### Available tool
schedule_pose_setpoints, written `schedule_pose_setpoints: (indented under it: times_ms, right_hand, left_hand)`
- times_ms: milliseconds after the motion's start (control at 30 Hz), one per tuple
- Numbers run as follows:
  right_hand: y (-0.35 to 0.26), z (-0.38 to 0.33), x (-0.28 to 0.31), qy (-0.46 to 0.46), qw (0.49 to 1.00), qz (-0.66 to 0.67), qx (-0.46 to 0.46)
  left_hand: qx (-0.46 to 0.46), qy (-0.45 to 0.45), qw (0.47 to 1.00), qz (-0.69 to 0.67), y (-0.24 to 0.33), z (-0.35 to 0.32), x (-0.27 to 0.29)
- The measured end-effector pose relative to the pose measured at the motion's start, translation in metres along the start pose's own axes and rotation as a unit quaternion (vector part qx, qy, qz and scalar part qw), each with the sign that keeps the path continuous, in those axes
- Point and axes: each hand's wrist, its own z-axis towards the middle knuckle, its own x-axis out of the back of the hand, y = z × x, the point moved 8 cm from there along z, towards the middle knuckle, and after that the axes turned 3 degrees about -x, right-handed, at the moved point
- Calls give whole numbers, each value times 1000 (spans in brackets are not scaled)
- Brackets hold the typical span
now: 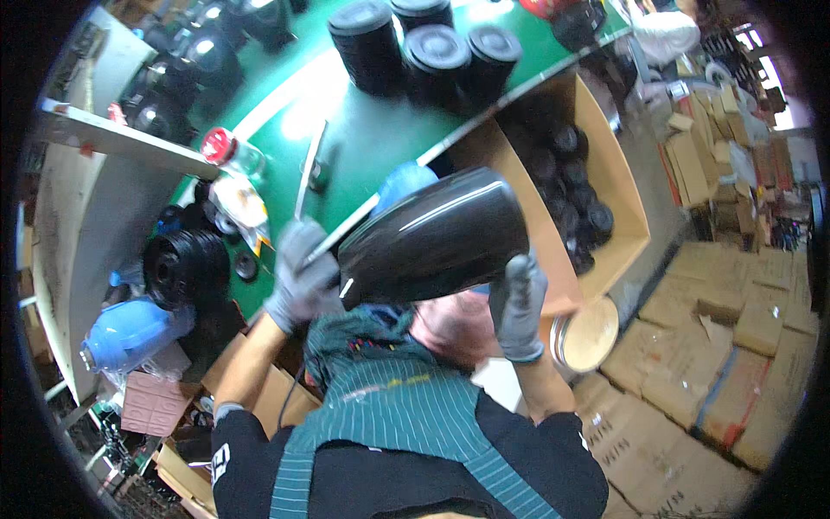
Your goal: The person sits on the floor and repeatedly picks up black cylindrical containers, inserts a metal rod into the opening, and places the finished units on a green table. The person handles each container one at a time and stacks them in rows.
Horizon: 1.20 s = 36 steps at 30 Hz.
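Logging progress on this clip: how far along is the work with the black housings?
Done: stacked black round parts stand on the green table, and more fill the cardboard box. In hand: a glossy black tapered housing, with the left gloved hand at its narrow end and the right gloved hand in a grip underneath. What is left can't be counted.

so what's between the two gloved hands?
Head view: the glossy black shell spans the gap, left hand at its narrow end, right hand under its wide end.

A glossy black tapered shell [437,235] — smooth, rounded, reflecting streaks of light — lies tilted on its side in mid-air, wide end toward the right, narrow end lower left — held above the green table edge.
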Motion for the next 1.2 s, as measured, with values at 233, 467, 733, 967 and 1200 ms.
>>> schedule_pose_setpoints:
  times_ms: [233,467,733,967,1200]
  right_hand:
    - [20,94,-117,-250,939,184,-149]
    - [36,126,-123,-286,936,150,-138]
    - [117,94,-69,-301,903,165,-258]
    - [147,105,-58,-301,856,222,-356]
    - [145,106,-59,-271,875,177,-359]
  left_hand:
    - [168,113,979,-11,-36,60,49]
    - [134,257,942,168,-214,235,100]
    - [318,-80,917,226,-458,328,-47]
    - [257,-27,862,437,-547,352,-1]
    - [235,-46,845,478,-588,340,-7]
